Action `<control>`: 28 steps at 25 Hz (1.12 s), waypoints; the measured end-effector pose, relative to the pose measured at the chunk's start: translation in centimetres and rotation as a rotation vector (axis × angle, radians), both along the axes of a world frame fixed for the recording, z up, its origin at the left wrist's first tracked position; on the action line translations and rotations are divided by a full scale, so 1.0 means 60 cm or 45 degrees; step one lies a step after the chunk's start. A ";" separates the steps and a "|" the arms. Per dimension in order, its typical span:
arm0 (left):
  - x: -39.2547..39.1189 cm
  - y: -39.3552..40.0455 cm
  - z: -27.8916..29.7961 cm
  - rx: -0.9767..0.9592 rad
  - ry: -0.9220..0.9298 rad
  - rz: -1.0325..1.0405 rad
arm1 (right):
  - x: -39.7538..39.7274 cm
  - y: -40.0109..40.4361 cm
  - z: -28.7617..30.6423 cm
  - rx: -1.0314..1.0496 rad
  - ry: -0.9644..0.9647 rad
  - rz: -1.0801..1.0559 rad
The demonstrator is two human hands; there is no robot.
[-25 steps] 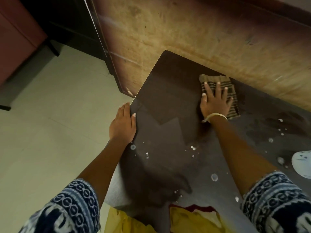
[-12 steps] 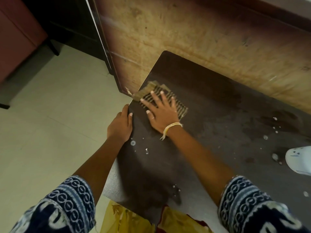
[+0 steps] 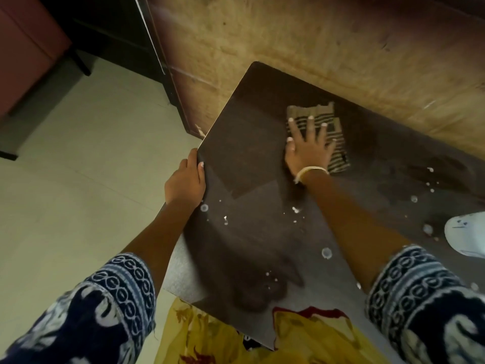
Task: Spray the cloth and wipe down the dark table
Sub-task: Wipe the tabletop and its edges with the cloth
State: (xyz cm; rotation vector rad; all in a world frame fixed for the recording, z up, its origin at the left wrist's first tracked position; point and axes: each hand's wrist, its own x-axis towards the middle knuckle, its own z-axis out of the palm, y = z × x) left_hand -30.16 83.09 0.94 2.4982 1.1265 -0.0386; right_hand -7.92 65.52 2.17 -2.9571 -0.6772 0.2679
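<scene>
Your right hand [image 3: 309, 151], fingers flat on the cloth [image 3: 337, 153], has swept back right from the counter [image 3: 249, 245] edge; your left hand [image 3: 185, 183] grips that edge; near droplets remain.

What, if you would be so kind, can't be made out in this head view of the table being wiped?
- White rounded object: cut off by the right frame edge; its identity is unclear.
- Striped brown cloth: its middle is hidden under the flat right hand.
- Left hand fingers: curled over the dark table edge, out of sight.
- Table's near corner: covered by yellow fabric.
</scene>
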 end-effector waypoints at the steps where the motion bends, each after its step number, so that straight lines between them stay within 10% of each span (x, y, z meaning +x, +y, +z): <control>1: -0.001 0.001 0.000 0.001 0.000 0.005 | -0.037 0.036 -0.001 0.014 -0.013 0.172; 6: -0.005 0.005 -0.004 -0.004 -0.014 0.005 | -0.127 0.086 -0.016 0.009 -0.029 0.959; 13: -0.002 0.008 -0.006 -0.010 0.005 0.007 | 0.185 -0.081 -0.007 0.001 -0.082 0.180; 18: -0.001 0.009 0.001 0.010 0.035 0.009 | 0.179 -0.047 0.000 -0.045 0.020 -0.086; 28: -0.005 0.006 0.000 0.007 -0.018 -0.006 | -0.146 0.107 -0.015 0.068 -0.034 1.093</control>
